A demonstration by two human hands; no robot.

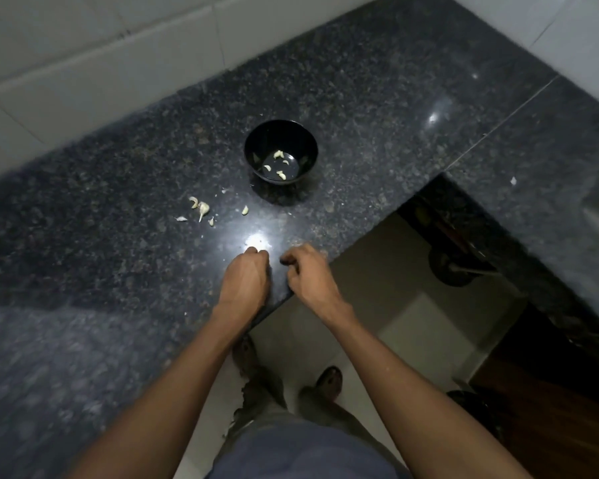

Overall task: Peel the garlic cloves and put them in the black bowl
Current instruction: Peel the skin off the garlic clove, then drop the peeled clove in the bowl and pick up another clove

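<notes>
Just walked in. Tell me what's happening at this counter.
A person is peeling garlic at the edge of a dark granite counter. The left hand and right hand are curled close together near the edge; whatever they hold is hidden in the glare. A few peeled cloves already lie in the black bowl. More cloves and bits of skin lie loose to the bowl's left.

both bare forearms reach forward side by side, left hand [247,275] knuckles up with fingers curled under, right hand [306,271] just beside it with fingers curled in, grip contents hidden, hands close but apart.
</notes>
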